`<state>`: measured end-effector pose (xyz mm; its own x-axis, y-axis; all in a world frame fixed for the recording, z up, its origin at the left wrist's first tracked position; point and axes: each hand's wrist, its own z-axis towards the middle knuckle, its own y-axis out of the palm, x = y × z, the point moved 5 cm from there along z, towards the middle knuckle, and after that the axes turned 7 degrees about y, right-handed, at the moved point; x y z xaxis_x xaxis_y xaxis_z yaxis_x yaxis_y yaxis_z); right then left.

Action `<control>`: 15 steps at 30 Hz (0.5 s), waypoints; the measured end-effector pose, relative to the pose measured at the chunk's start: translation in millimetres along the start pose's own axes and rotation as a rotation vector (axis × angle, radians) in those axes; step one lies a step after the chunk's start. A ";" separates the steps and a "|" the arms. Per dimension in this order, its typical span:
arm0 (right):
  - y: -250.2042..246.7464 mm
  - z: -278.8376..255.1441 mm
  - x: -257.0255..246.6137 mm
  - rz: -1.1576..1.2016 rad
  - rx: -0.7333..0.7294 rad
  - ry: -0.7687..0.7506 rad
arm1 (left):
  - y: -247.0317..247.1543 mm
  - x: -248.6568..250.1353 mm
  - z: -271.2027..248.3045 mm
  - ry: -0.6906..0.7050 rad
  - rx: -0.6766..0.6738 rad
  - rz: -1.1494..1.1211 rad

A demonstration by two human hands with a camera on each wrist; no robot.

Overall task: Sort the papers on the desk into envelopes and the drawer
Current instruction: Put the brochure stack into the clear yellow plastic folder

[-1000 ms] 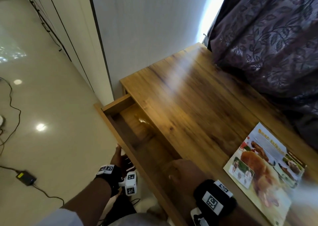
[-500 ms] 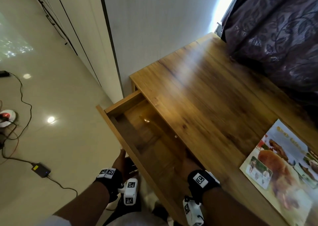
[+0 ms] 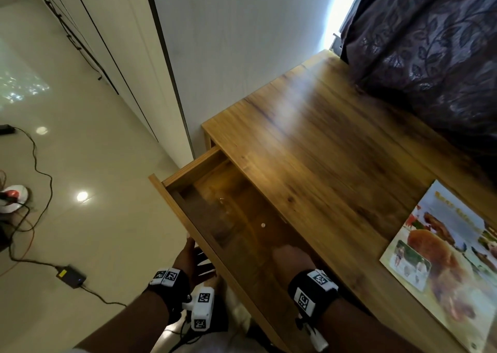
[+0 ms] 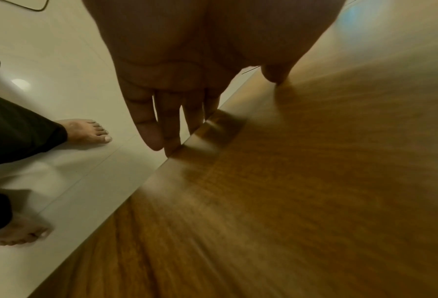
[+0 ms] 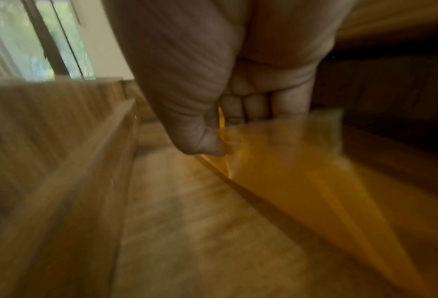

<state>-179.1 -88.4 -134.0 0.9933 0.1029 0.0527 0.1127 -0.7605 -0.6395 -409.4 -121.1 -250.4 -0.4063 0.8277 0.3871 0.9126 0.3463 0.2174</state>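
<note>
The wooden drawer (image 3: 194, 164) stands pulled out from the desk (image 3: 322, 150). My left hand (image 3: 194, 261) lies against the outside of the drawer front (image 4: 289, 181), fingers (image 4: 148, 131) straight along its edge and thumb touching the wood. My right hand (image 3: 290, 258) is down inside the drawer and pinches a blurred orange envelope (image 5: 302, 171) between thumb and curled fingers (image 5: 253, 108). A colourful animal picture sheet (image 3: 443, 258) lies on the desk's right end.
A dark patterned curtain (image 3: 430, 56) hangs behind the desk, and a white wall (image 3: 242, 43) runs along its left end. Cables and a power adapter (image 3: 70, 276) lie on the tiled floor at left. My bare feet (image 4: 90, 131) stand below the drawer.
The drawer has come further out. My right hand has sunk from above the desk edge into the drawer with the envelope. My left hand stays at the drawer front.
</note>
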 end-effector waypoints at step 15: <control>-104.7 -160.4 120.8 0.851 0.587 -0.307 | 70.1 27.6 -33.3 0.020 0.000 -0.232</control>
<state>-66.8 -99.2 62.3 0.6812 -0.0956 -0.7259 -0.7235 -0.2399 -0.6473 -358.2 -88.6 -194.6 -0.6061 0.7170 0.3443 0.7946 0.5262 0.3028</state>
